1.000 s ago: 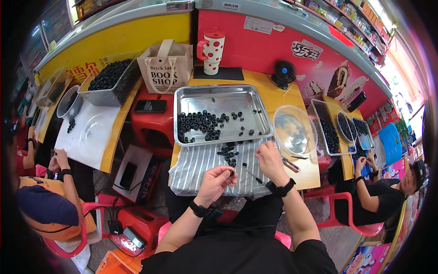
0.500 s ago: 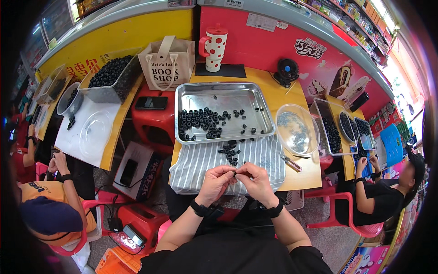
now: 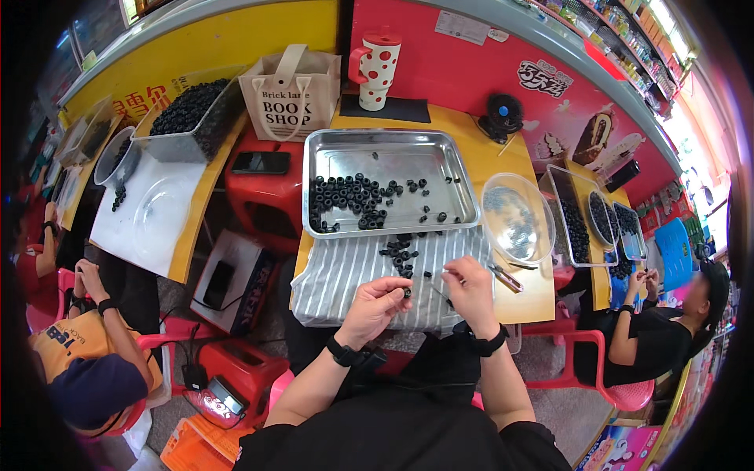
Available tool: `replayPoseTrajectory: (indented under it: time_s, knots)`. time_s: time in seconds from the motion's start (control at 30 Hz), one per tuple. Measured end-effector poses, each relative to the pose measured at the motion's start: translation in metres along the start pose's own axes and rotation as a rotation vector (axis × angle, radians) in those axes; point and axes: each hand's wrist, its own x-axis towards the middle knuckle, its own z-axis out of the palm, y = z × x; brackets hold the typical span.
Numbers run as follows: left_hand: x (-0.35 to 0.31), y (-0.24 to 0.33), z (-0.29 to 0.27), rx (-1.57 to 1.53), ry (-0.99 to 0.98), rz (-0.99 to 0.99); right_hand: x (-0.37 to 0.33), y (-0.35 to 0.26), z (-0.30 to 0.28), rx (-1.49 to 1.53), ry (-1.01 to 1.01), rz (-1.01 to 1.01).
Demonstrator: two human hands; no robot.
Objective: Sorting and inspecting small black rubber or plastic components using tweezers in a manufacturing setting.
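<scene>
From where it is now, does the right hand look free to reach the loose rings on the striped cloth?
Probably yes: the right hand is just beside the loose rings on the striped cloth, nothing between them, though it seems to pinch something thin.

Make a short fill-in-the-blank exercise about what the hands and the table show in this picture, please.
1. The left hand pinches a small black ____.
2. The metal tray lies beyond a ____ cloth.
3. The mug is white with ____ dots.
4. Each wrist wears a ____ band.

Missing words: ring; striped; red; black
</scene>
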Motion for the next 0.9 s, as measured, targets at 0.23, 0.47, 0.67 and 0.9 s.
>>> replayPoseTrajectory:
  time_s: [0.23,0.47,0.67,0.9]
  knots:
    - [0.000,0.004,0.009,0.072,0.014,0.000,0.005,-0.007,0.012,-0.282,-0.110,-0.153]
    - [0.000,0.003,0.005,0.053,0.000,0.009,0.009,-0.009,0.010,-0.222,-0.237,-0.157]
    - [0.000,0.003,0.007,0.070,0.028,-0.007,-0.009,-0.036,-0.001,0.287,-0.203,0.050]
    - [0.002,-0.003,0.005,0.141,0.027,0.018,-0.028,-0.027,0.013,0.456,-0.083,0.046]
